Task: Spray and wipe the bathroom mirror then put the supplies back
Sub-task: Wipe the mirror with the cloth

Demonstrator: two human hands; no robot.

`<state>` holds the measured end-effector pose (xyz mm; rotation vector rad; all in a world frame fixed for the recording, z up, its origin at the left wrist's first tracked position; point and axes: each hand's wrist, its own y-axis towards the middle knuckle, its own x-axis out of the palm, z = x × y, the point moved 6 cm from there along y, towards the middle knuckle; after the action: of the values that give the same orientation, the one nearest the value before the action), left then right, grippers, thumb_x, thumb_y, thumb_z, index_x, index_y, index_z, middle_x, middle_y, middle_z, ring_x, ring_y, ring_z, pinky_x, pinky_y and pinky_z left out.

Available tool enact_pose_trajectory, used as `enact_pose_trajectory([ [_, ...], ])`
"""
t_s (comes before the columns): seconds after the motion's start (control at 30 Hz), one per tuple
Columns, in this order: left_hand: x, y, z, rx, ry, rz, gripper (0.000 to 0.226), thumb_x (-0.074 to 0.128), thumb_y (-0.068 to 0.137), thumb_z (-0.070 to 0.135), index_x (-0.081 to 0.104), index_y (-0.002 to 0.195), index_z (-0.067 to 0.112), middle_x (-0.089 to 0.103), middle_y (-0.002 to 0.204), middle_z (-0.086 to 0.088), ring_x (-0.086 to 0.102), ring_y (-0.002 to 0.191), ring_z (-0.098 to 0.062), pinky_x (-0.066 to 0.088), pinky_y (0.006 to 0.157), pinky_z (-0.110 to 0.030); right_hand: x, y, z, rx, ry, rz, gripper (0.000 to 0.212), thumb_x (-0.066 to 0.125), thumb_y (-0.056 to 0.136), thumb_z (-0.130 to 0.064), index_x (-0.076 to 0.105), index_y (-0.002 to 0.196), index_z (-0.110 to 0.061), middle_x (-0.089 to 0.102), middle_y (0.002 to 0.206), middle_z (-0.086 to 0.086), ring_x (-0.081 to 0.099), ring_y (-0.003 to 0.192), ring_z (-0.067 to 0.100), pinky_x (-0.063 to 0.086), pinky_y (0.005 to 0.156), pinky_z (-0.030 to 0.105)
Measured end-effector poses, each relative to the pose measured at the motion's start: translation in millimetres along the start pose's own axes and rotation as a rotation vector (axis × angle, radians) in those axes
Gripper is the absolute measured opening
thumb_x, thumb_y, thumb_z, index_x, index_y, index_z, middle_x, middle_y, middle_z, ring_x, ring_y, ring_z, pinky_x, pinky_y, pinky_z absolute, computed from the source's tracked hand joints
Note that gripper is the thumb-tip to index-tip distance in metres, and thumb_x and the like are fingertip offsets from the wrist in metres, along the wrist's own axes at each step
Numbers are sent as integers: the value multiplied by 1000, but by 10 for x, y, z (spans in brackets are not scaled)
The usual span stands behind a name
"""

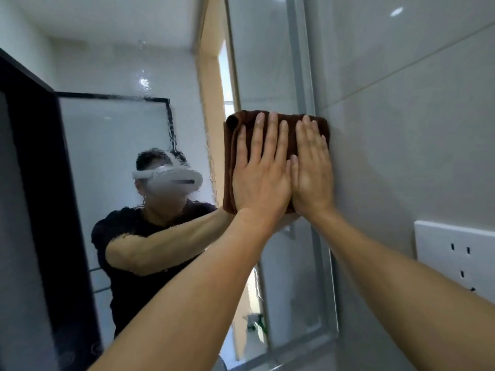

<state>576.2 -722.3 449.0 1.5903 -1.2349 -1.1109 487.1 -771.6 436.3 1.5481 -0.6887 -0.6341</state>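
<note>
The bathroom mirror [150, 108] fills the left and middle of the head view, with wet streaks on its glass. A folded brown cloth [235, 135] lies flat against the mirror at its right edge. My left hand [261, 170] presses on the cloth with straight fingers. Beside it, touching it, my right hand [312, 170] presses the cloth's right part, also with straight fingers. No spray bottle shows.
A grey tiled wall [401, 116] meets the mirror's right edge. A white wall socket [455, 255] sits low on that wall. The mirror reflects a person wearing a headset, a black-framed shower screen and a doorway.
</note>
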Motion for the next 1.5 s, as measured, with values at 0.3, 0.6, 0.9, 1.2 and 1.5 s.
enact_pose_trajectory([
  [0.3, 107, -955, 256, 27, -27, -62, 61, 17, 106, 35, 9, 161, 11, 4, 169, -10, 1, 156, -26, -13, 124, -46, -4, -993, 39, 65, 15, -44, 59, 29, 101, -20, 21, 157, -4, 16, 166, 10, 10, 155, 19, 9, 126, 43],
  [0.6, 195, -1664, 453, 23, -67, -73, 56, 25, 108, 32, 20, 160, 12, 16, 167, -9, 12, 155, -26, -4, 125, -47, -32, -1743, 80, 134, 39, -86, 56, 28, 103, -21, 25, 155, 0, 19, 165, 14, 14, 154, 23, 11, 126, 47],
  [0.9, 282, -2436, 666, 59, -127, -64, 50, 23, 109, 28, 31, 157, 15, 26, 164, -8, 17, 153, -23, 11, 125, -47, -36, -2553, 116, 222, 35, -119, 55, 30, 103, -18, 25, 154, 0, 18, 165, 14, 12, 155, 25, 9, 126, 48],
  [1.2, 309, -2974, 759, 99, -162, -122, 54, 40, 104, 26, 32, 157, 16, 24, 165, -5, 19, 153, -20, 15, 124, -45, -29, -3120, 63, 286, 15, -91, 56, 33, 102, -15, 19, 154, -2, 20, 163, 15, 13, 154, 27, 11, 125, 51],
  [1.5, 125, -3303, 312, 147, -114, -176, 58, 48, 102, 26, 31, 157, 18, 23, 166, -3, 18, 154, -19, 18, 124, -43, 116, -3380, -454, 357, 55, -103, 61, 40, 99, -10, 18, 155, 1, 13, 165, 10, 10, 155, 29, 6, 125, 49],
])
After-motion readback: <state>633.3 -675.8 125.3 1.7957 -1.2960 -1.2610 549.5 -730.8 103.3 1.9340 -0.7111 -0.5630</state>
